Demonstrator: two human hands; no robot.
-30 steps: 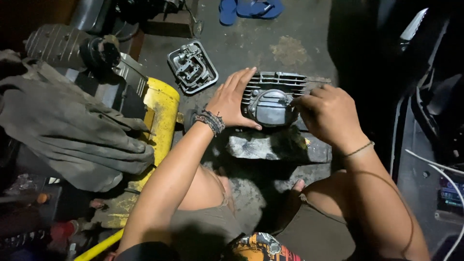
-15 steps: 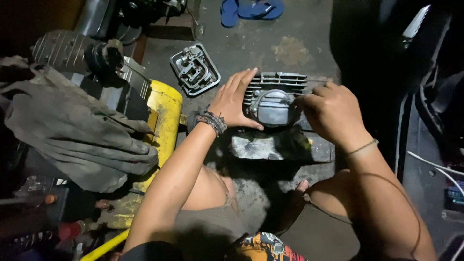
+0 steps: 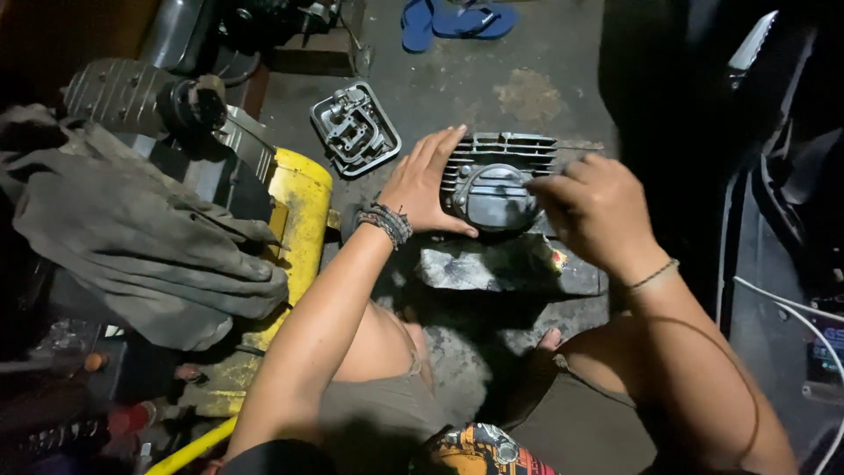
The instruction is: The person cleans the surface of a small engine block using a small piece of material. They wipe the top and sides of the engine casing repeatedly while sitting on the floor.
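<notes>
Stained concrete floor (image 3: 527, 88) carries a grey block (image 3: 492, 268), and the finned engine head (image 3: 492, 180) sits on its far edge. My left hand (image 3: 422, 189) lies flat against the head's left side, grip spread open; my right hand (image 3: 598, 211) pinches at its right side, fingers curled, contents unclear.

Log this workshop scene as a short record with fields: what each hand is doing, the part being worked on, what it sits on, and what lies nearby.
left hand: left hand lies flat against the left side of the finned engine part
right hand: right hand fingers bent at the part's right edge; whether it holds anything cannot be told
part: grey finned engine part with a rounded cover
support: dark block on the concrete floor
nearby: small metal cover to the left, yellow machine body, grey cloth, blue sandals
</notes>
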